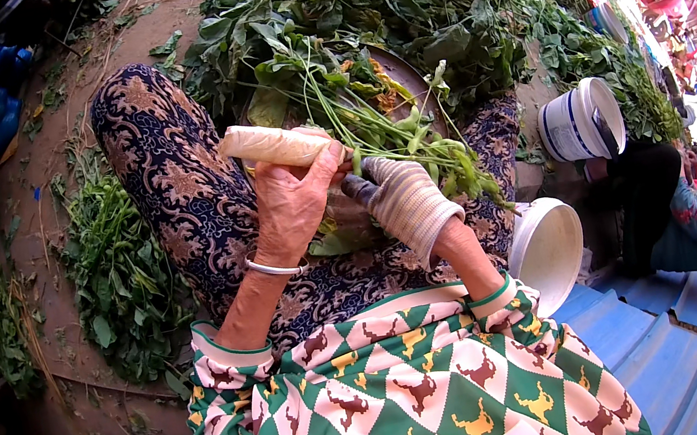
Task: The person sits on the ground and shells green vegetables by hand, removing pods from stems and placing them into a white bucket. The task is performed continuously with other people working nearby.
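Loose leaf pile [114, 275] on ground, well left of fingers. Left hand [290, 199], fingers clamped on pale wrapped roll [272, 144]; roll's long axis runs left-right, slightly tilted. Right hand [401, 199], gloved, fingers closed round green stem bundle [390, 132]; stems run up-left to down-right, leafy ends right. Right of fingers: white bucket [552, 248] and white tub [582, 123], contents unseen.

Left hand [291, 204] bare, thin silver bangle [276, 268] at wrist. Right hand [405, 199] in knit glove [409, 204], beige with thin dark stripes, fingertip ends darker. Top [396, 394]: green and white diamond check with brown and yellow animal figures, green-edged cuffs. Trousers [165, 165]: dark navy, tan ornate floral print.
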### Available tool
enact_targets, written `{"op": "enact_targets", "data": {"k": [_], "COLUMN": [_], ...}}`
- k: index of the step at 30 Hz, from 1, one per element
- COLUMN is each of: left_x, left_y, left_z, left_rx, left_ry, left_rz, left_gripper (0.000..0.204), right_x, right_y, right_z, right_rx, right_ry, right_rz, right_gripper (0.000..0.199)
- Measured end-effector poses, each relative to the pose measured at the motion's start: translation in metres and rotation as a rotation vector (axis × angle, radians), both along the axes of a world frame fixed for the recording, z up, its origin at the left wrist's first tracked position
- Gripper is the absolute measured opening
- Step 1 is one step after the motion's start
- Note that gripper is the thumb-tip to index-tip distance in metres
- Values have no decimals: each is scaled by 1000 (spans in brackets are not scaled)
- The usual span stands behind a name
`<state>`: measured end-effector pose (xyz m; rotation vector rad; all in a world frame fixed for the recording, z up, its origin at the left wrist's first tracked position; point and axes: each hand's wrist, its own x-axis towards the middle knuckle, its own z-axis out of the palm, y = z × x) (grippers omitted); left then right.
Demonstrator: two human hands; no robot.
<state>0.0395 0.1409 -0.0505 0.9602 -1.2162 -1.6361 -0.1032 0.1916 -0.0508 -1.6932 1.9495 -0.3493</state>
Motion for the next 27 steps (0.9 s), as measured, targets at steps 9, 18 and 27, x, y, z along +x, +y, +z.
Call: {"op": "enact_targets", "data": {"k": [9,18,27], "left_x": [1,1,2], "left_y": [-3,-1,1], "left_z": [3,-3,-2], "left_rx": [144,178,264], "left_ry": [123,77,90], "left_rz": [-44,-14,-36], "left_gripper": [14,16,16], "right_x": [-16,-5,-12], "right_y": [10,-1,2], "right_z": [19,-5,-16], "right_rx": [430,63,95], "right_ry": [-1235,-322,-362], "right_rz": [-385,-143,-148], "right_gripper": [22,18,14]}}
